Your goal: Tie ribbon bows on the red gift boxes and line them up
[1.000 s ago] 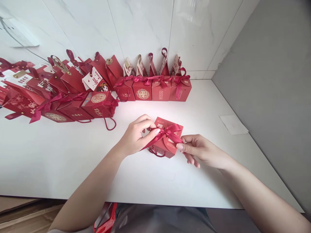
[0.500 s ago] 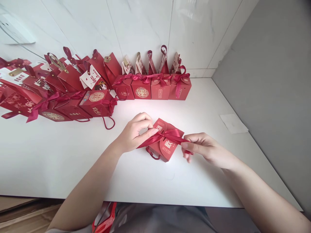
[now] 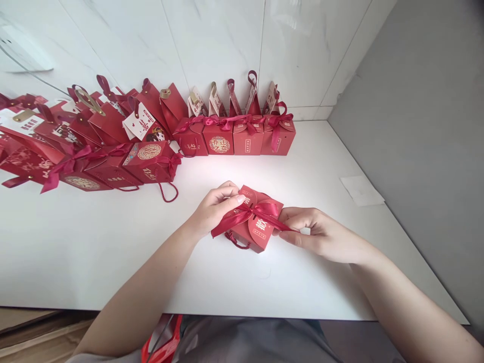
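In front of me a red gift box (image 3: 260, 241) with gold characters lies on the white table (image 3: 212, 282). A dark red satin ribbon (image 3: 234, 217) is knotted across its top, with one tail hanging toward the lower left. A twisted cord handle (image 3: 237, 242) sticks out at the box's near left side. My left hand (image 3: 219, 204) is closed on the upper left side of the box, thumb on top and fingertips partly hidden. At the right edge, my right hand (image 3: 312, 229) pinches the ribbon's right tail between thumb and fingers; some fingertips are hidden behind the box.
Several finished-looking red boxes with ribbon bows (image 3: 247, 138) stand in a row at the back. More red boxes and bags with loop handles (image 3: 109, 123) crowd the left. A white paper slip (image 3: 362, 190) lies at the right, near the grey wall (image 3: 423, 126).
My right hand has moved left, closer to the box, and the ribbon's right tail now slopes down. My left thumb is now on the box, and the left tail hangs free.
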### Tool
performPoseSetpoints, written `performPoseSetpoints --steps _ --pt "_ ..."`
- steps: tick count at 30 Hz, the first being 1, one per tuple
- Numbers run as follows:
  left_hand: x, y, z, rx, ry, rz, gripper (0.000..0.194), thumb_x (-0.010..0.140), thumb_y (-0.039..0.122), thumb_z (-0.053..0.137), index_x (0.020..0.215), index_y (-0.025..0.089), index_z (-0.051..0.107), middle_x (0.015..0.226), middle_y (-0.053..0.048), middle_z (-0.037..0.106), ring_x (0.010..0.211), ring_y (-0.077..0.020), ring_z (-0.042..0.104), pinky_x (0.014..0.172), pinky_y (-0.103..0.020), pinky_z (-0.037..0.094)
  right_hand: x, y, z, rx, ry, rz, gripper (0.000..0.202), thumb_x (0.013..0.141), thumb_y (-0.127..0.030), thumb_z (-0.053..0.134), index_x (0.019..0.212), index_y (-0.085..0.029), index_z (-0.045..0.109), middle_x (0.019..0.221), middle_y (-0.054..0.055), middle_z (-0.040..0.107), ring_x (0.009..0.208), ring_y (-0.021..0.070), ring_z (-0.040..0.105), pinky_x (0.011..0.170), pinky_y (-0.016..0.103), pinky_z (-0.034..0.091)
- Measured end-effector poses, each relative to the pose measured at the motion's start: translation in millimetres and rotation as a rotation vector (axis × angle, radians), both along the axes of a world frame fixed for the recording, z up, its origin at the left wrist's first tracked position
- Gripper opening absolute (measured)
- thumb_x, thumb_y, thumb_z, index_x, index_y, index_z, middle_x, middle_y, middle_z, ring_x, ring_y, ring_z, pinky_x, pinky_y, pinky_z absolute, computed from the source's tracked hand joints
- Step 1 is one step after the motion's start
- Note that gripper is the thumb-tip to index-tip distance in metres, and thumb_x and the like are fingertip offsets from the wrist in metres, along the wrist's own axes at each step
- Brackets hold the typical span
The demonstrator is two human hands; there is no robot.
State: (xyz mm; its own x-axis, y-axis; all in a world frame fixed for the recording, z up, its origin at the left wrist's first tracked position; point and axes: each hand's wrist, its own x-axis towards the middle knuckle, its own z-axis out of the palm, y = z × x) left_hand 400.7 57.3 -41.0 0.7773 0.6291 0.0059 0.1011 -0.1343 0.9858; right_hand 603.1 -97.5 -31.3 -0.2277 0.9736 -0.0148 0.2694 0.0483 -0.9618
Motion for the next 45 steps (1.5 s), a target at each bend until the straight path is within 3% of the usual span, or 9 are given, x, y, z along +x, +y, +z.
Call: performPoseSetpoints --steps 5,9,17,25,29,31,36,38,45 --pt "0.2 0.4 -1.4 -0.087 -0.052 -0.023 0.035 0.087 0.037 0.061 0.064 0.017 0.045 0.077 0.001 0.041 0.067 -0.0110 0.042 0.064 -0.027 0.037 -4.4 -4.1 8.3 -0.025 -0.015 -0.061 0.028 0.093 -0.040 0.058 0.074 -0.020 0.056 0.076 -0.001 0.054 0.072 0.0139 0.046 0.067 0.026 0.036" --pt "0.1 -1.8 -0.9 -0.081 -0.048 -0.005 0.035 0.088 0.038 0.062 0.065 0.016 0.047 0.075 0.001 0.042 0.066 -0.0106 0.042 0.064 -0.027 0.037 -12.5 -6.6 6.7 -0.034 -0.047 -0.147 0.034 0.094 -0.044 0.057 0.071 -0.019 0.052 0.071 -0.001 0.052 0.067 0.0128 0.043 0.065 0.025 0.035" --pt "1.2 -9.0 -1.4 0.051 -0.005 0.107 0.040 0.091 0.038 0.058 0.063 0.017 0.038 0.075 0.001 0.040 0.065 -0.0104 0.039 0.062 -0.027 0.034 -15.5 -2.9 2.8 -0.016 -0.082 -0.138 0.038 0.098 -0.043 0.048 0.067 -0.020 0.044 0.069 -0.002 0.048 0.064 0.0125 0.041 0.061 0.025 0.035" --pt "-0.9 -10.4 3.6 0.142 0.019 0.124 0.041 0.090 0.038 0.060 0.063 0.017 0.037 0.072 0.001 0.038 0.065 -0.0113 0.037 0.062 -0.027 0.033 4.9 -1.4 0.8 -0.023 -0.181 0.043 0.023 0.095 -0.030 0.052 0.073 -0.020 0.054 0.075 -0.001 0.058 0.069 0.0136 0.050 0.065 0.026 0.040" --pt "-2.9 -8.3 5.9 0.083 0.001 0.102 0.040 0.090 0.041 0.058 0.064 0.017 0.041 0.070 0.002 0.040 0.064 -0.0109 0.039 0.062 -0.027 0.034 12.2 0.3 -0.3 -0.083 -0.218 0.180 0.021 0.092 -0.037 0.058 0.082 -0.020 0.062 0.082 -0.001 0.062 0.072 0.0141 0.054 0.067 0.026 0.042" --pt "-4.4 -6.6 7.2 0.051 -0.019 0.106 0.038 0.090 0.041 0.058 0.065 0.017 0.043 0.068 0.002 0.042 0.063 -0.0109 0.039 0.062 -0.026 0.034 13.7 2.5 -3.9 -0.063 -0.269 0.129 0.030 0.094 -0.045 0.053 0.081 -0.020 0.063 0.081 0.000 0.062 0.072 0.0150 0.055 0.067 0.026 0.042" --pt "-7.2 2.1 7.9 0.014 -0.091 0.177 0.040 0.090 0.044 0.057 0.064 0.017 0.046 0.066 0.002 0.039 0.061 -0.0101 0.038 0.058 -0.025 0.033 19.1 10.3 -20.1 0.199 -0.679 -0.324 0.043 0.101 -0.049 0.035 0.078 -0.020 0.057 0.072 0.003 0.057 0.066 0.0174 0.048 0.063 0.030 0.036" --pt "-8.4 8.0 6.3 0.003 -0.111 0.202 0.040 0.090 0.045 0.057 0.063 0.016 0.049 0.069 0.002 0.041 0.060 -0.0096 0.039 0.056 -0.025 0.033 23.1 13.0 -27.1 0.230 -0.719 -0.363 0.045 0.101 -0.050 0.033 0.076 -0.021 0.056 0.070 0.004 0.056 0.064 0.0178 0.049 0.063 0.030 0.036" --pt "-18.7 28.9 2.3 -0.014 -0.174 0.271 0.036 0.087 0.046 0.059 0.069 0.015 0.059 0.083 -0.002 0.050 0.055 -0.0068 0.039 0.049 -0.025 0.031 27.0 19.9 -45.7 0.199 -0.522 -0.347 0.051 0.098 -0.058 0.033 0.076 -0.021 0.060 0.076 0.007 0.062 0.071 0.0207 0.058 0.069 0.032 0.044"
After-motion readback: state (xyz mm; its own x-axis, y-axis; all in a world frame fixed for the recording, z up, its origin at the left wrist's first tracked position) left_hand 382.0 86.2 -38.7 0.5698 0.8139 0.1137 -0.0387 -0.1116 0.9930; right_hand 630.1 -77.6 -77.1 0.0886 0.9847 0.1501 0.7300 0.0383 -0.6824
